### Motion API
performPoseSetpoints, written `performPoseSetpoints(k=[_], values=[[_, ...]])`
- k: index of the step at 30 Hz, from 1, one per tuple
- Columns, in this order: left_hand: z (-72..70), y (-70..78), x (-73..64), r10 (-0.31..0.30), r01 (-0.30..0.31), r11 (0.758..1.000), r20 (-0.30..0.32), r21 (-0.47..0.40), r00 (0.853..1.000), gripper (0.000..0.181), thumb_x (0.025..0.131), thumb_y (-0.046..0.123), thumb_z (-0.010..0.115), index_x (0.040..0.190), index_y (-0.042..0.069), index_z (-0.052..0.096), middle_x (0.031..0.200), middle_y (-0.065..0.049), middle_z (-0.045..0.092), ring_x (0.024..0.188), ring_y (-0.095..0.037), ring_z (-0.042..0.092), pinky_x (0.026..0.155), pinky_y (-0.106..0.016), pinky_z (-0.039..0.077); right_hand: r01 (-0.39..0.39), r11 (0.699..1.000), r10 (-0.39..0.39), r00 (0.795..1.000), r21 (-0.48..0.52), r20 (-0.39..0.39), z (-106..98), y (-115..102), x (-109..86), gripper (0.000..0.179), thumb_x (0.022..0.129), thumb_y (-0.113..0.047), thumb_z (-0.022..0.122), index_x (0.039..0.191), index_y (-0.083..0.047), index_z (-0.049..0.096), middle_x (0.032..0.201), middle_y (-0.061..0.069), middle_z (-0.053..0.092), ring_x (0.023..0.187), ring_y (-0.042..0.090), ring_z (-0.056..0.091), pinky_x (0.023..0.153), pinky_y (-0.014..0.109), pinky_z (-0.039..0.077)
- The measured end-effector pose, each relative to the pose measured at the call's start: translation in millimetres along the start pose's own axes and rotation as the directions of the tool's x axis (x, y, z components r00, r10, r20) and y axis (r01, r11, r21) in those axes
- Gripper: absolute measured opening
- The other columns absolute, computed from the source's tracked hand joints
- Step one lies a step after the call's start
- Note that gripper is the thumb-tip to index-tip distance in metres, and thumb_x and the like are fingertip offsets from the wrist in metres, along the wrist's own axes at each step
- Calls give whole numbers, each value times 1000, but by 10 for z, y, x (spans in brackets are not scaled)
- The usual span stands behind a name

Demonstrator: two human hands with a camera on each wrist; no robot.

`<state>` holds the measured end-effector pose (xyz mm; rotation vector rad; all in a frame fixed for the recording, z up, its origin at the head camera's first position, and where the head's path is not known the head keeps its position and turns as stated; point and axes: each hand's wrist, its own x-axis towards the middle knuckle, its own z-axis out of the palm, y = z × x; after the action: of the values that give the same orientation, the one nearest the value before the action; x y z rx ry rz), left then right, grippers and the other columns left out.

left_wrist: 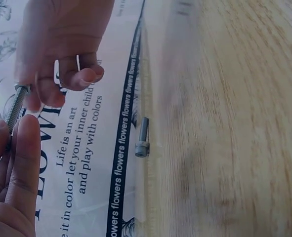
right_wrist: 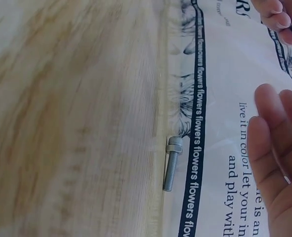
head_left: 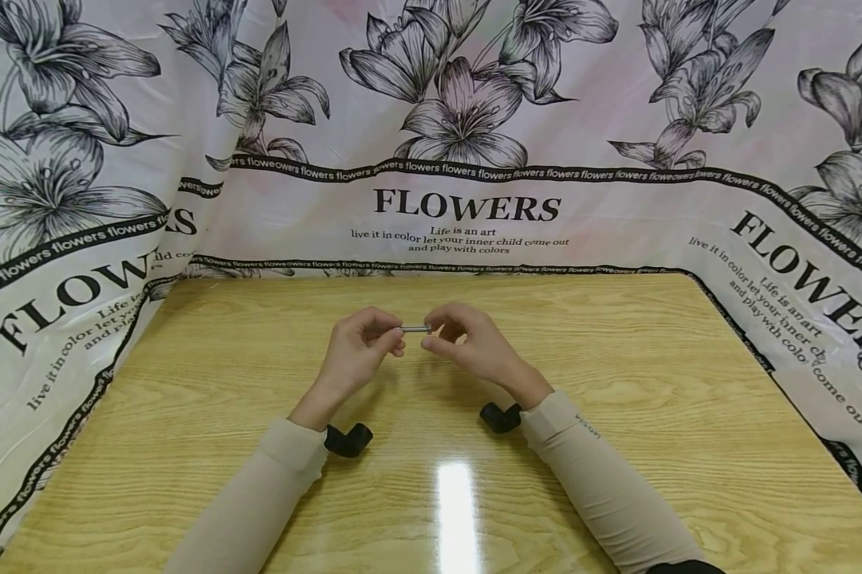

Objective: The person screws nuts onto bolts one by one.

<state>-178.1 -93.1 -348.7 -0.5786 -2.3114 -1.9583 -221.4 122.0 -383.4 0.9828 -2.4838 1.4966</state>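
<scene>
My left hand (head_left: 355, 351) pinches a thin metal bolt (head_left: 415, 328) between thumb and fingertips. The bolt points toward my right hand (head_left: 474, 343). In the left wrist view its threaded shank (left_wrist: 15, 111) shows, with a nut (left_wrist: 21, 88) at the far end. My right index finger and thumb are curled at that nut; the index finger is blurred and partly covers it. A second bolt (left_wrist: 143, 138), with a nut near its socket head, lies near the table's far edge in both wrist views. I cannot make it out in the head view.
The wood-grain table (head_left: 653, 383) extends around both hands. A flower-printed cloth (head_left: 466, 215) rises behind it and along both sides. A black camera mount (head_left: 349, 440) juts from the left wrist and another (head_left: 500, 417) from the right. Light reflects on the tabletop in front.
</scene>
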Motion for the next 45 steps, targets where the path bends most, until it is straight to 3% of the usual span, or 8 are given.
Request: performPoseSetpoints(k=[4,9,14,20,25,29,38,45], values=[[3,-90,25,1,-1,1000,0,-7,1000,15,90,-8,59,104,-15,60,94,-25,64,81,-43,64,72,-43,56,36,999,-36,999,10,-6,0,5,3,26,88,-16,71,111,-13,60,103,0,61,74,13,61,66,37,51],[1,-276,71,5,-5,1000,-4,-18,1000,16,91,-4,60,105,-11,62,94,-23,65,80,-39,66,72,-42,56,51,998,-51,999,41,-8,11,0,3,17,91,-7,66,106,-9,60,100,5,62,71,17,60,65,34,49],[3,-322,70,28,-28,1000,-15,-6,999,14,91,0,63,103,-6,64,92,-19,65,77,-33,67,71,-47,55,51,998,-51,999,29,-13,19,2,2,11,94,-9,61,104,-5,63,96,7,62,70,23,61,64,39,49],[20,-318,68,34,-34,999,-13,-12,999,13,91,0,62,103,-5,63,91,-19,65,74,-28,67,70,-50,55,38,999,-38,999,-34,-10,2,-11,3,16,100,-17,53,96,-9,67,87,5,61,72,20,62,62,36,50],[26,-317,71,42,-42,999,-12,-10,999,14,91,-3,61,103,-9,62,91,-20,65,74,-27,67,69,-49,55,-15,1000,15,1000,-23,5,-2,-19,-14,18,94,-22,63,108,-11,64,100,2,63,77,19,62,67,39,51],[23,-319,70,39,-39,999,-15,-11,999,12,91,-3,61,102,-7,63,91,-17,65,74,-27,67,69,-49,55,-32,999,32,999,1,17,10,-40,-19,28,88,-15,71,112,-9,58,107,5,61,78,17,61,69,41,50],[20,-275,55,7,-7,1000,-20,-15,1000,14,91,-2,61,104,-8,63,91,-21,64,77,-35,66,69,-43,56,17,1000,-16,999,-9,38,-12,-342,-30,11,94,0,57,105,3,56,94,15,61,74,30,62,64,38,49],[16,-318,58,19,-19,999,-17,-26,1000,15,92,1,62,104,-6,64,91,-19,64,77,-34,66,70,-46,55,-1,1000,2,999,-15,37,14,-28,0,20,101,-19,49,104,-6,64,92,10,60,74,23,62,62,39,50]])
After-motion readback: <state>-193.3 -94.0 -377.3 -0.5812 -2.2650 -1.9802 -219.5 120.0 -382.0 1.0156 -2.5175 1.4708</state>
